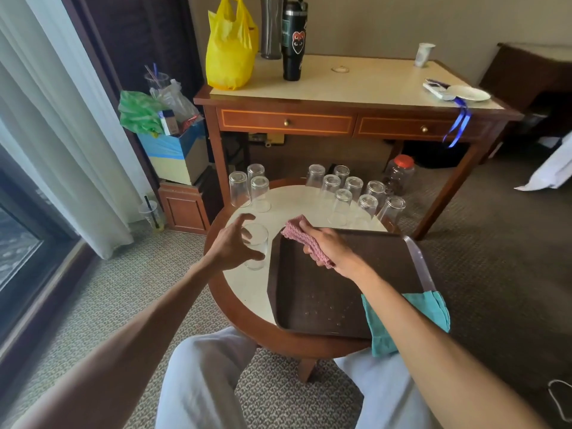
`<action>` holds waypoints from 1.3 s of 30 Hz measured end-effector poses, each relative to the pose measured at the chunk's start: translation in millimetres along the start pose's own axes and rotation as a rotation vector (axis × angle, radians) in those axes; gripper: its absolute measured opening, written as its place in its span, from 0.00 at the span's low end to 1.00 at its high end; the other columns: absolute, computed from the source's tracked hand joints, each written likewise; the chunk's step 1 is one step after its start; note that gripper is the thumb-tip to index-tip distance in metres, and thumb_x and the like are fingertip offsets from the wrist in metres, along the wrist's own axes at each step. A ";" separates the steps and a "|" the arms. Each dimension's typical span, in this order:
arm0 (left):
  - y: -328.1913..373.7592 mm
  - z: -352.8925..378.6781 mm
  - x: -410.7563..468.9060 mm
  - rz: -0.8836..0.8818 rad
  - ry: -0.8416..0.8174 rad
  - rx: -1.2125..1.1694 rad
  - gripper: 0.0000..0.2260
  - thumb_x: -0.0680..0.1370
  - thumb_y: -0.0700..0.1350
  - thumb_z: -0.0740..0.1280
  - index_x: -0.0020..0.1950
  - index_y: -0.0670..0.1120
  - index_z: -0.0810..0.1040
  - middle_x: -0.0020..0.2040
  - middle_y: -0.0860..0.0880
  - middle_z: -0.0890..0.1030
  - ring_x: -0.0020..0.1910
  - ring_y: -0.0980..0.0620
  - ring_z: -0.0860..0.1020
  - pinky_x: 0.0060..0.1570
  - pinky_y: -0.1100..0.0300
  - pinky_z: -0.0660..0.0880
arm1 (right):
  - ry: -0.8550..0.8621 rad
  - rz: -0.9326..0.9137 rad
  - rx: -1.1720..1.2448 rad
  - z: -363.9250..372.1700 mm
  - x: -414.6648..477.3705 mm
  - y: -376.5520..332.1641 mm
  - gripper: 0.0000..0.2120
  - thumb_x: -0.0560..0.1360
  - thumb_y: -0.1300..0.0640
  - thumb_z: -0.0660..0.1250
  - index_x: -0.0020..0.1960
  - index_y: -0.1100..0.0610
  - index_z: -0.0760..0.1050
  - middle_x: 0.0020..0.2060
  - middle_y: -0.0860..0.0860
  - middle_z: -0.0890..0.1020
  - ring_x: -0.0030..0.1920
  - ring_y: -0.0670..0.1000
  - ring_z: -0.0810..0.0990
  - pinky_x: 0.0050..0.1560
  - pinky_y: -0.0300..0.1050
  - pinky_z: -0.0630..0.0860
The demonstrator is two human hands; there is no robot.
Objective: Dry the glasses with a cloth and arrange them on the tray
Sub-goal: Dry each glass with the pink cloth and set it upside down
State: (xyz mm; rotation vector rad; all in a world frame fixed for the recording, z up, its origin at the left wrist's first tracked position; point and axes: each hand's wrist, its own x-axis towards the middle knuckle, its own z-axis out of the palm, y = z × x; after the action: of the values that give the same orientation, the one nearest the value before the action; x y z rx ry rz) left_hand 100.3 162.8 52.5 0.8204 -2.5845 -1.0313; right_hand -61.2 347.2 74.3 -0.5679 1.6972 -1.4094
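Note:
One clear glass (258, 252) stands upside down on the round table (247, 292), left of the brown tray (312, 298). My left hand (230, 244) is at this glass with thumb and fingers spread around its upper part; a gap shows at the thumb. Above the tray's far left corner, my right hand (329, 247) grips a folded pink cloth (298, 233). More upturned glasses stand at the table's far edge: three at the left (250, 191) and several at the right (349, 196). The tray holds only water drops.
A teal cloth (430, 308) hangs over the tray's near right corner. Behind the round table stands a wooden desk (340, 88) with a yellow bag (229, 54) and a black tumbler (293, 41). A red-lidded jar (399, 174) sits on the carpet.

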 end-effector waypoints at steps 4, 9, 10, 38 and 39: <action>31.4 -9.8 2.9 0.075 0.018 -0.053 0.33 0.61 0.44 0.86 0.60 0.48 0.72 0.53 0.50 0.82 0.51 0.49 0.82 0.48 0.52 0.82 | -0.014 0.005 0.020 -8.8 -3.5 -10.8 0.23 0.80 0.38 0.61 0.53 0.58 0.78 0.28 0.51 0.76 0.23 0.46 0.69 0.21 0.36 0.63; 77.9 -22.9 -1.4 0.238 -0.032 -0.005 0.34 0.62 0.50 0.85 0.64 0.52 0.76 0.56 0.52 0.83 0.53 0.51 0.83 0.49 0.47 0.84 | -0.042 -0.072 -0.046 -18.9 -25.5 -32.0 0.23 0.79 0.41 0.64 0.52 0.62 0.80 0.31 0.53 0.79 0.26 0.47 0.75 0.24 0.36 0.68; 87.3 -24.5 -3.6 0.269 -0.040 0.017 0.34 0.63 0.48 0.85 0.66 0.52 0.76 0.58 0.51 0.83 0.54 0.50 0.82 0.49 0.48 0.84 | -0.022 -0.099 -0.097 -22.2 -29.6 -34.2 0.25 0.78 0.40 0.66 0.52 0.64 0.81 0.34 0.56 0.82 0.30 0.49 0.79 0.29 0.37 0.72; 179.5 -40.9 -11.7 -0.229 -0.454 -0.687 0.13 0.87 0.46 0.60 0.69 0.44 0.72 0.60 0.39 0.75 0.55 0.44 0.78 0.46 0.55 0.82 | 0.308 -0.270 -0.688 -47.5 -40.0 -48.2 0.14 0.76 0.43 0.72 0.41 0.54 0.80 0.36 0.53 0.84 0.33 0.51 0.79 0.32 0.44 0.70; 183.3 -41.2 -12.6 -0.225 -0.460 -0.681 0.13 0.87 0.46 0.60 0.69 0.44 0.72 0.59 0.39 0.75 0.55 0.44 0.77 0.45 0.56 0.82 | 0.346 -0.269 -0.696 -48.1 -35.6 -44.0 0.14 0.76 0.44 0.72 0.43 0.56 0.81 0.37 0.53 0.84 0.34 0.52 0.80 0.31 0.43 0.71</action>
State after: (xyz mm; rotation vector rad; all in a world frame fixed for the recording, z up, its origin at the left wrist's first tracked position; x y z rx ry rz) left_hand 51.9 255.9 208.9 0.7502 -2.1995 -2.2131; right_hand -88.4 390.6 128.1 -1.0032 2.4878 -1.1073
